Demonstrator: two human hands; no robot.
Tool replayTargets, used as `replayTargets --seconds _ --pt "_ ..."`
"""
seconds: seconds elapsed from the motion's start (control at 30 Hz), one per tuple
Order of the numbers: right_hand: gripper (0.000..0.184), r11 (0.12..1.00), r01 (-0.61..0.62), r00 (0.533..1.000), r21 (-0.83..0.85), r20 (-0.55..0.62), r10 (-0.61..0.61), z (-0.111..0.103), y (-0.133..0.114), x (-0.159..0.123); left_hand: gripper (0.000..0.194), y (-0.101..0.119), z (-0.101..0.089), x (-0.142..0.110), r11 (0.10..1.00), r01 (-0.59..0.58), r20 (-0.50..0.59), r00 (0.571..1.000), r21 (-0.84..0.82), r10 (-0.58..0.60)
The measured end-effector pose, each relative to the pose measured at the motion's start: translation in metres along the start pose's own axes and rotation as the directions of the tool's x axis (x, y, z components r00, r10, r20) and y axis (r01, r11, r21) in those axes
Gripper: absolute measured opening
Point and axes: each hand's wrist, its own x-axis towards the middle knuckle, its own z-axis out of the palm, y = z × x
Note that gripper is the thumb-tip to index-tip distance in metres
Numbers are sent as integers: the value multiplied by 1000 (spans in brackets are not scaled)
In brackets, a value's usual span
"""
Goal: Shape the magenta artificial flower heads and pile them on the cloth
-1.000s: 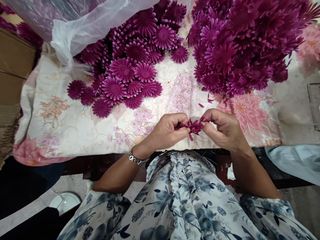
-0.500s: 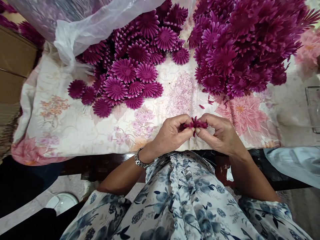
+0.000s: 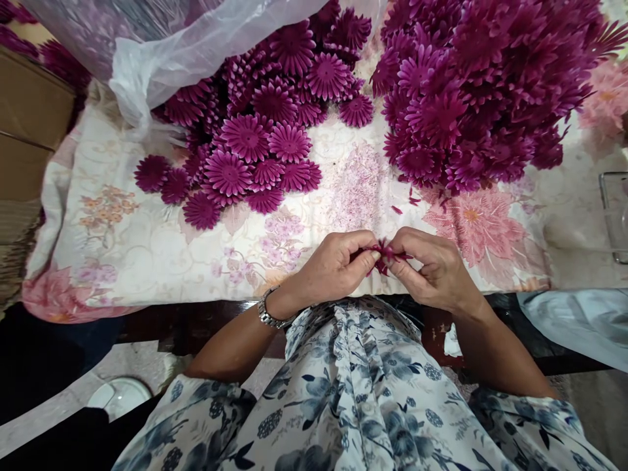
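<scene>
Both my hands pinch one magenta fabric flower (image 3: pixel 384 251) between thumbs and forefingers, just above the near edge of the cloth. My left hand (image 3: pixel 338 265), with a metal watch on its wrist, grips the flower's left side. On its right side, my right hand (image 3: pixel 434 268) is closed on the petals. The fingers cover much of the flower, and its petals look bunched. Beyond my hands, a spread of flat, stacked magenta flower pieces (image 3: pixel 245 137) lies to the left. A taller heap of fluffier magenta flowers (image 3: pixel 471 98) stands to the right.
A flowered tablecloth (image 3: pixel 161 261) covers the table. Pinkish dust (image 3: pixel 358 186) and a few loose petals (image 3: pixel 396 210) lie between the piles and my hands. At the back left is a clear plastic bag (image 3: pixel 206 49), near a cardboard box (image 3: pixel 32 108). A wire-like frame (image 3: pixel 613 216) sits at the far right.
The flower has turned and tilted between my fingers, and its petals look more bunched. Both hands have shifted slightly, still holding it.
</scene>
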Motion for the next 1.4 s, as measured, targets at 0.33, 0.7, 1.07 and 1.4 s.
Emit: replayTargets --seconds 0.33,0.7,1.07,1.4 --pt "14 984 163 966 -74 216 -144 -22 -10 1 24 13 -15 -13 964 -191 183 971 188 156" --pt "14 989 145 957 29 251 -148 -37 -17 3 23 23 -21 -23 987 -116 181 979 111 95" --pt "13 991 91 982 103 155 -106 -57 -16 4 23 20 -34 -39 990 -52 95 993 -132 65" --pt "7 982 -92 991 -165 -115 73 -84 10 6 29 7 -34 -22 957 65 -239 962 -281 -136"
